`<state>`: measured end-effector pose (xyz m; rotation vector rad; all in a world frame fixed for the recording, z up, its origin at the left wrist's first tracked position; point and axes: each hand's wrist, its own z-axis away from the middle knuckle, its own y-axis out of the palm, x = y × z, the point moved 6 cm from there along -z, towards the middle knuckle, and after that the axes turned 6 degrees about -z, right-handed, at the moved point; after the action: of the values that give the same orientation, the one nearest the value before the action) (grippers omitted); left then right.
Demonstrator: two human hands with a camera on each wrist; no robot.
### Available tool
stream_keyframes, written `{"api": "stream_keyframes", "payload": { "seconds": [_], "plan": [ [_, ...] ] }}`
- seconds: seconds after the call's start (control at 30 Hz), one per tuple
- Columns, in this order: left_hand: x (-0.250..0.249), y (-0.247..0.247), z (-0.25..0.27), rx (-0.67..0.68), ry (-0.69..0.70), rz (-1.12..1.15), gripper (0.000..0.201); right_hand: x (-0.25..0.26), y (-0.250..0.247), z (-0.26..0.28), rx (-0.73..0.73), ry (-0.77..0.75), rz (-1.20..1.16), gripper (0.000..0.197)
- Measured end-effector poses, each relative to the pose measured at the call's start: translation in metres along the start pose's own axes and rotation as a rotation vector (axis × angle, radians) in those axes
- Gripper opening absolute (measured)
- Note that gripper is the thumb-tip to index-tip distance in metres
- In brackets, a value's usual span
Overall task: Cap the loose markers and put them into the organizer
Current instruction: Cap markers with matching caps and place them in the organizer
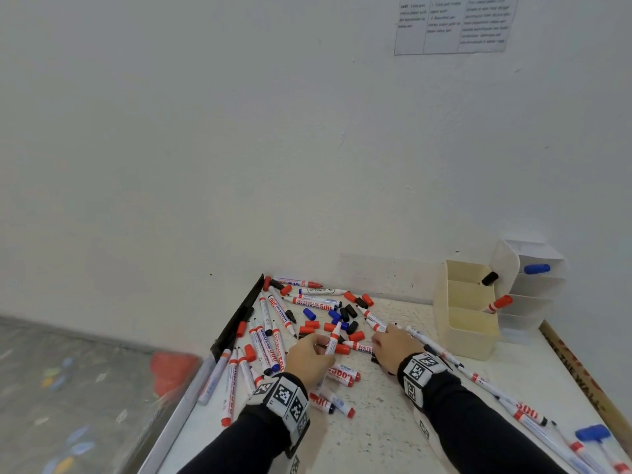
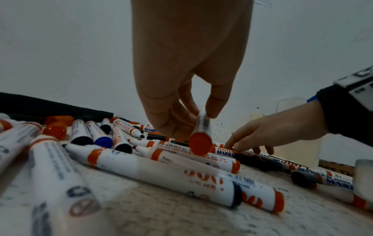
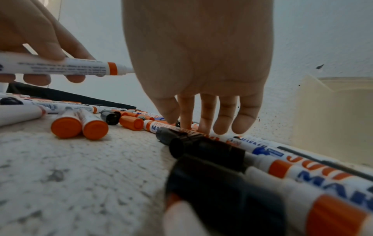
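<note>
Many white whiteboard markers and loose red caps (image 1: 311, 325), blue caps (image 1: 309, 313) and black caps (image 1: 349, 313) lie scattered on the white table (image 1: 376, 432). My left hand (image 1: 314, 347) grips an uncapped red marker (image 1: 333, 338) lifted off the pile; its red end (image 2: 200, 143) faces the left wrist camera. My right hand (image 1: 393, 347) reaches down with straight fingers (image 3: 203, 124) touching a red marker (image 3: 159, 125) that lies flat. A beige organizer (image 1: 465, 313) and a white organizer (image 1: 533, 289) stand at the back right.
The organizers hold a black-capped marker (image 1: 489, 278), a red one (image 1: 499, 303) and a blue one (image 1: 537, 268). A black strip (image 1: 239, 319) lines the table's left edge, beyond which is the floor. A blue-headed tool (image 1: 591, 434) lies at the near right.
</note>
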<state>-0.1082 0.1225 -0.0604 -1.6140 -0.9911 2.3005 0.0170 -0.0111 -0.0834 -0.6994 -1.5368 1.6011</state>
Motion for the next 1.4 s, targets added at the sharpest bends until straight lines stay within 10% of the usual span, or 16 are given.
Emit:
{"api": "stream_keyframes", "payload": {
  "seconds": [0.23, 0.4, 0.67, 1.07, 1.27, 1.4],
  "plan": [
    [-0.003, 0.006, 0.000, 0.003, -0.004, 0.011, 0.032, -0.005, -0.002, 0.002, 0.028, -0.031, -0.046, 0.034],
    [-0.008, 0.013, 0.000, 0.012, 0.007, -0.016, 0.034, -0.013, -0.034, 0.012, -0.253, 0.009, -0.467, 0.004],
    [-0.027, 0.040, 0.009, 0.026, 0.065, -0.030, 0.041, -0.037, -0.056, 0.040, -0.340, 0.027, -0.847, 0.016],
    [-0.062, 0.075, 0.034, 0.101, 0.220, -0.086, 0.040, -0.063, -0.050, 0.088, -0.139, 0.017, -1.197, 0.023],
    [-0.067, 0.083, 0.043, 0.163, 0.232, -0.039, 0.035, -0.065, -0.046, 0.102, -0.026, 0.000, -1.103, 0.004],
    [-0.073, 0.088, 0.048, 0.151, 0.312, 0.000, 0.023, -0.068, -0.050, 0.106, -0.098, 0.059, -0.927, 0.036]
  ]
}}
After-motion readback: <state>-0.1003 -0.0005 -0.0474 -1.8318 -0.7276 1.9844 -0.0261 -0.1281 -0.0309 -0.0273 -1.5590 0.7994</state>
